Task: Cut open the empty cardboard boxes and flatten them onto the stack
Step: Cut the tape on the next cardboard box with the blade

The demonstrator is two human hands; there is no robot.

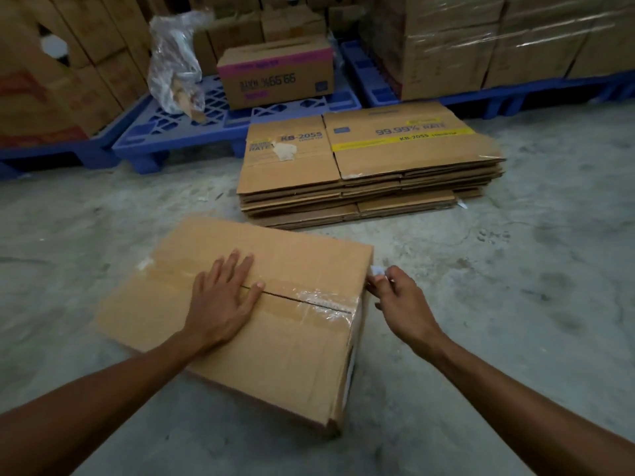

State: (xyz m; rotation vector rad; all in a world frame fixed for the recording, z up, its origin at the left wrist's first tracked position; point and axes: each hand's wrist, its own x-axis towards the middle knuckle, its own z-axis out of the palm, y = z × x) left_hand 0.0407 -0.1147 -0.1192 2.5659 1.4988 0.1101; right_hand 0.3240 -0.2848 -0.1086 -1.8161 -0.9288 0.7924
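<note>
Left hand (223,298) flat on box (285,355), white object (377,271) in right hand (402,304)

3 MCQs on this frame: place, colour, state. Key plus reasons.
1. The flattened stack lies: A on a shelf; B on the floor beyond the taped box; C inside the taped box.
2. The band on the upright box on the pallet is: A green; B pink; C white.
3. The left hand is: A flat on the taped box; B gripping a flap; C off the box.
Key: B, it rests on concrete; B, pink strip across its front; A, straight fingers, palm down.
</note>
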